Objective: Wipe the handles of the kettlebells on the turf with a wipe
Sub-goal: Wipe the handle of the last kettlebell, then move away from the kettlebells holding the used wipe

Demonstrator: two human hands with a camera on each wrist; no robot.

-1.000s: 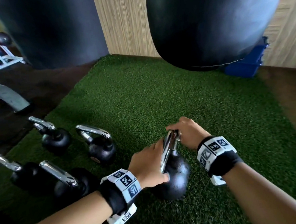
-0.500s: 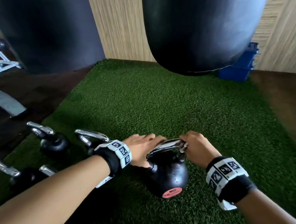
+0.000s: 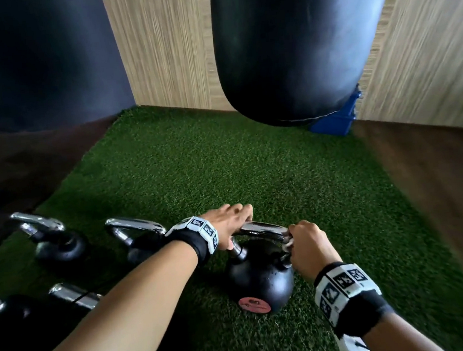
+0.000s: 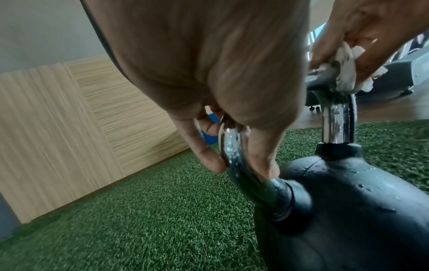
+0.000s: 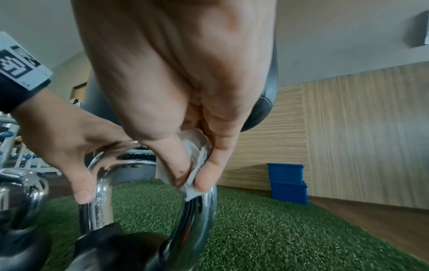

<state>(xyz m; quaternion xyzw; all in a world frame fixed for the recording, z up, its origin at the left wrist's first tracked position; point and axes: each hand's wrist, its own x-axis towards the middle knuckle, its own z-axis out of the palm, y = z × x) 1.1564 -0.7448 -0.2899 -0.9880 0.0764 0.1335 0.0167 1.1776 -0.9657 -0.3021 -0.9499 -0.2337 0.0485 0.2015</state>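
Note:
A black kettlebell [image 3: 260, 282] with a wet chrome handle [image 3: 261, 228] stands on the green turf [image 3: 195, 165], tipped a little toward me with its pink base label showing. My left hand [image 3: 233, 220] grips the handle's left end, and in the left wrist view its thumb and fingers [image 4: 209, 157] curl round the left leg. My right hand [image 3: 306, 241] pinches a crumpled white wipe [image 5: 197, 155] against the handle's right corner. The wipe [image 4: 345, 60] also shows in the left wrist view, wrapped over that bend.
Several more chrome-handled kettlebells [image 3: 57, 245] [image 3: 137, 242] [image 3: 74, 297] stand on the turf to the left. Two black punching bags [image 3: 296, 40] [image 3: 35, 58] hang ahead. Blue boxes [image 5: 287, 183] sit by the wooden wall. Brown floor borders the turf on both sides.
The kettlebell has turned from handle end-on to handle side-on. My left hand shifted from the handle's near side to its left end, and my right hand with the wipe went to the right corner.

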